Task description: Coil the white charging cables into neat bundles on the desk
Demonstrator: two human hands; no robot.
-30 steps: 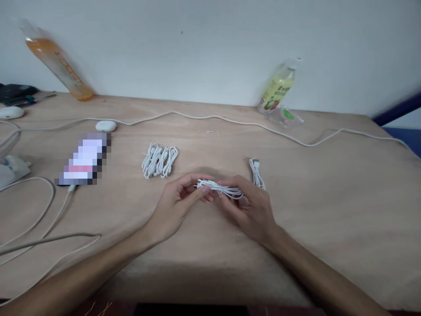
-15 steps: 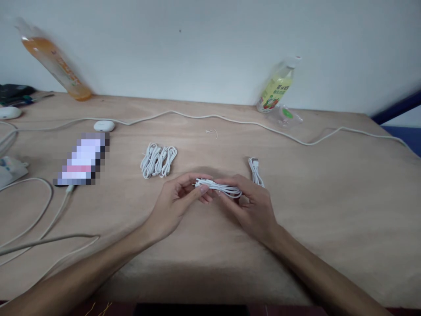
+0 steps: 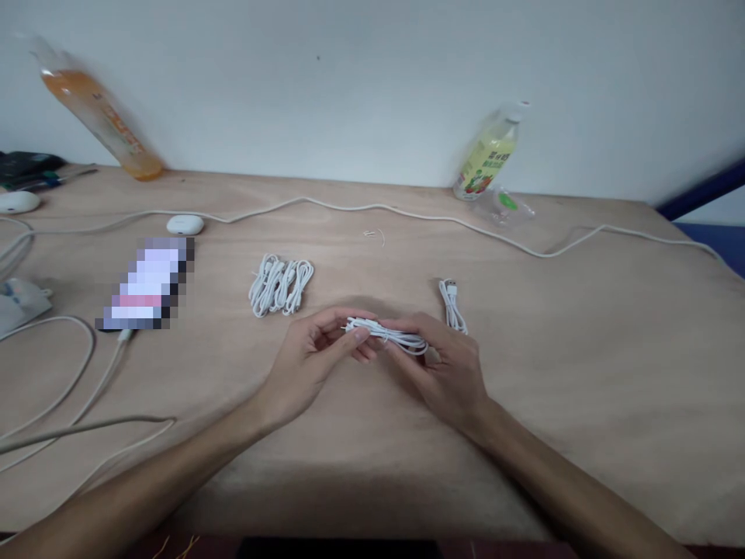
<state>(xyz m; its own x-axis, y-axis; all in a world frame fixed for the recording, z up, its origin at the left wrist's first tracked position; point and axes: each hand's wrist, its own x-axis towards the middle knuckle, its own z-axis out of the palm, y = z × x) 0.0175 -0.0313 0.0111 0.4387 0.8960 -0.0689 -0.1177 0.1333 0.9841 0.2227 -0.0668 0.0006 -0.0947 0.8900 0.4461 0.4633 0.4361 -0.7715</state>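
Note:
Between my hands, above the table's middle, is a coiled white cable (image 3: 401,338). My left hand (image 3: 311,353) pinches its left end, thumb on top. My right hand (image 3: 448,361) grips the coil from the right between thumb and fingers. Behind my left hand lies a row of several coiled white cables (image 3: 281,286). One more coiled white cable (image 3: 452,304) with a USB plug lies just behind my right hand, partly hidden by it.
A long white cord (image 3: 378,206) crosses the wooden table (image 3: 582,373). To the left are a phone (image 3: 148,279) with a cable plugged in and a white case (image 3: 185,225). An orange bottle (image 3: 98,116) and a yellow-green bottle (image 3: 489,159) lean by the wall.
My right hand has shifted very slightly, and the right end of the held coil has dipped a little. My left hand keeps its pinch.

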